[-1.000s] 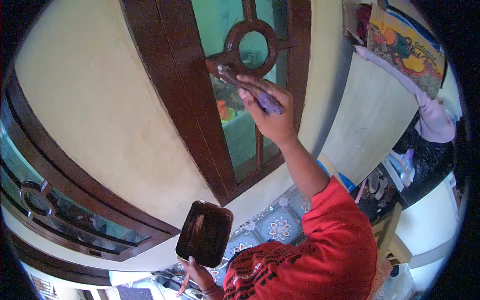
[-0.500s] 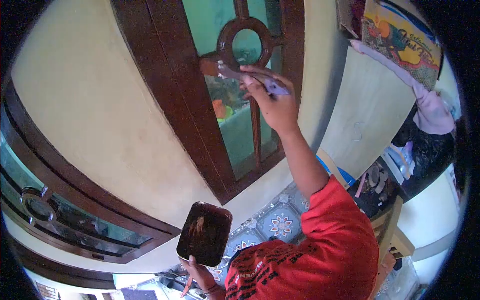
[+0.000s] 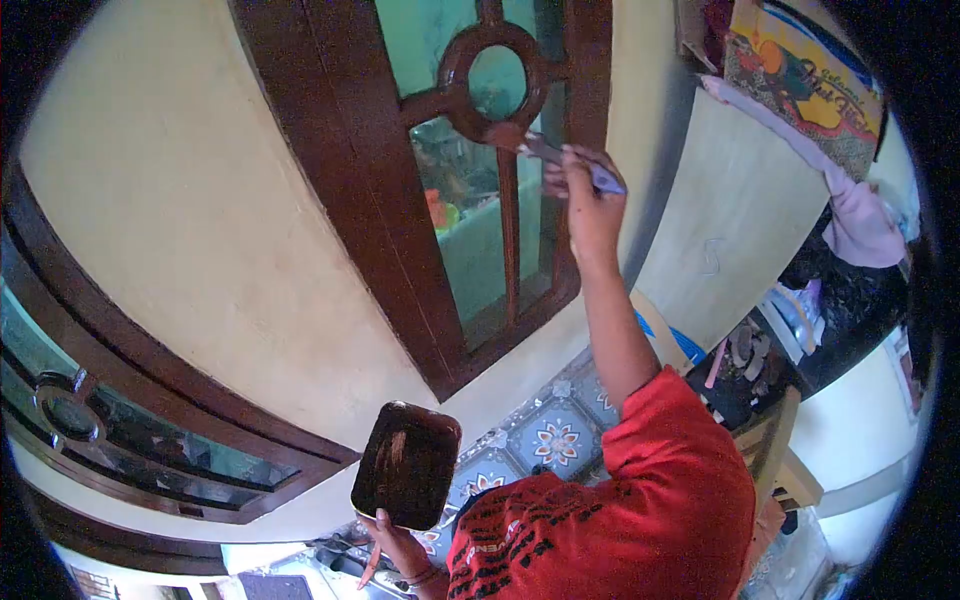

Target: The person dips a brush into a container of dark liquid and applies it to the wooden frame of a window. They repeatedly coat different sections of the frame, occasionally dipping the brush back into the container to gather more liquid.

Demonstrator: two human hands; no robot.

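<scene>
My right hand (image 3: 594, 205) is closed around the pale handle of a paintbrush (image 3: 541, 149). Its reddish-brown bristles are at the lower edge of the wooden ring (image 3: 455, 75) in a dark brown window frame (image 3: 340, 150). Below the ring runs a thin vertical bar (image 3: 509, 240) across the glass. Low in the view, my left hand (image 3: 400, 548) grips the near edge of a dark rectangular paint tray (image 3: 408, 465). Dark brown paint coats the inside of the tray, with a lighter streak in it. The fingers under the tray are hidden.
Cream wall (image 3: 190, 220) lies left of the frame, with a second brown window (image 3: 70, 410) farther left. Patterned tiles (image 3: 560, 440) cover the floor. On the right are a pale panel (image 3: 735, 180), a pink cloth (image 3: 865, 225), a printed box (image 3: 805, 85) and a wooden piece (image 3: 770, 450).
My right hand has moved right with the paintbrush, from the crossbar left of the ring to the ring's lower edge. My left hand and the tray stay nearly in place.
</scene>
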